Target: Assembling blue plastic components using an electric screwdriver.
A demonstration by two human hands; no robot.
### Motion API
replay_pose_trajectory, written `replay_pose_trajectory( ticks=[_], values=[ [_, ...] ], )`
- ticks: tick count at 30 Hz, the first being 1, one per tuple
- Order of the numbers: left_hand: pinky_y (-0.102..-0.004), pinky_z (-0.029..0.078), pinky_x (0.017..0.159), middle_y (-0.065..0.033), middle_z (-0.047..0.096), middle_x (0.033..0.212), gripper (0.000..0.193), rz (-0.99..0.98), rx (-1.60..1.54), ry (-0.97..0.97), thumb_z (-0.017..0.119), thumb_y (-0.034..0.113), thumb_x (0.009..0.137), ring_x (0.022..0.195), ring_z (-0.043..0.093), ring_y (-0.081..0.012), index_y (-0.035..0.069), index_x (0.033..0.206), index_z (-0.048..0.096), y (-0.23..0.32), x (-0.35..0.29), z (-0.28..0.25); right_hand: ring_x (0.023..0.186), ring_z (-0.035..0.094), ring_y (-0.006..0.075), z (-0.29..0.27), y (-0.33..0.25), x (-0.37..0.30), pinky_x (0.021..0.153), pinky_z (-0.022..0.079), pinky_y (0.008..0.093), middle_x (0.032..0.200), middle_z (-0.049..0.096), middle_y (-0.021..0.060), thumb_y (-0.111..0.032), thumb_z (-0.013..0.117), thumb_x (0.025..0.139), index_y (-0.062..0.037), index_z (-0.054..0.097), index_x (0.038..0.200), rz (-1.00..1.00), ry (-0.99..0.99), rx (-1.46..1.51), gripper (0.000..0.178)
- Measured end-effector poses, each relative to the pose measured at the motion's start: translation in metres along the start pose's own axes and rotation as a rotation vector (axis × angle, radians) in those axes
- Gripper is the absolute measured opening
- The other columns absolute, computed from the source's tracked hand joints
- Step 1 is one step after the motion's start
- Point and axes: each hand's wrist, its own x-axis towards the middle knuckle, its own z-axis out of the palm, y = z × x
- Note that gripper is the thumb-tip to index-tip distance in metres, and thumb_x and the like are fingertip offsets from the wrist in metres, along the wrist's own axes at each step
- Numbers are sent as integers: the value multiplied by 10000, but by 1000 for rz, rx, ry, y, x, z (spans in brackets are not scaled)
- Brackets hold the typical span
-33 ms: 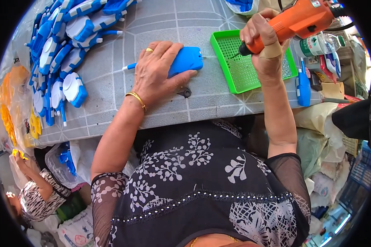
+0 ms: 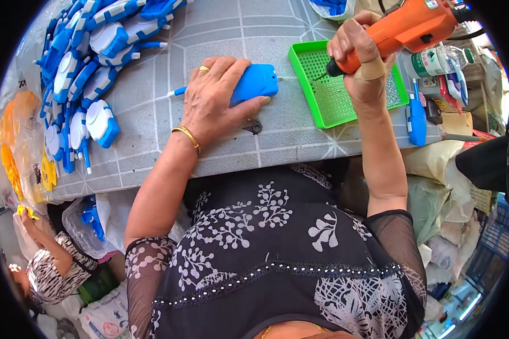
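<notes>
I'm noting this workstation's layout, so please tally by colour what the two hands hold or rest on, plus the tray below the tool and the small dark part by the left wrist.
Blue: 1, the casing under the left hand
Orange: 1, the power tool in the right hand
Green: 1, the tray
Dark: 1, the small part
Total: 4

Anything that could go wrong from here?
1. The bit of the orange driver, held in the right grip, shows bare over the green tray; it might snag the tray or scatter its small contents.
2. The left grip spans the smooth blue casing; it could skid if pushed.
3. The heaped blue-and-white pieces may slide.
</notes>
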Motion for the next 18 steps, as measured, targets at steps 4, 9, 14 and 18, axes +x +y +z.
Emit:
replay_pose_trajectory(
  ticks=[4, 9, 14, 18],
  values=[
    [-466, 461, 969, -125, 652, 1189, 619, 1, -7, -3, 821, 452, 797, 1154, 597, -337, 56, 1243, 658, 0, 1, 1, 607, 504, 118, 0, 4, 0, 621, 450, 308, 713, 494, 2, -182, 727, 911, -70, 558, 1030, 16, -25, 4, 235],
    [-464, 465, 968, -124, 654, 1189, 624, -5, -6, -10, 831, 446, 787, 1156, 598, -340, 62, 1247, 655, 0, 1, 1, 606, 500, 115, -6, 12, 1, 622, 452, 303, 711, 493, 2, -175, 722, 913, -67, 558, 1016, 10, -63, -4, 222],
    [-466, 466, 965, -124, 655, 1183, 625, -10, -19, -1, 843, 429, 775, 1150, 599, -344, 65, 1248, 656, 0, 1, 2, 599, 498, 115, -4, 10, -2, 623, 455, 301, 704, 493, 4, -175, 720, 915, -62, 563, 1007, 4, -35, -3, 214],
    [-467, 466, 966, -125, 657, 1179, 622, -17, -25, -7, 845, 423, 774, 1146, 602, -347, 64, 1246, 656, 0, 2, 2, 588, 487, 113, -1, 10, -2, 619, 449, 299, 693, 481, 1, -177, 719, 920, -65, 547, 979, -7, -14, 2, 214]
  ],
)
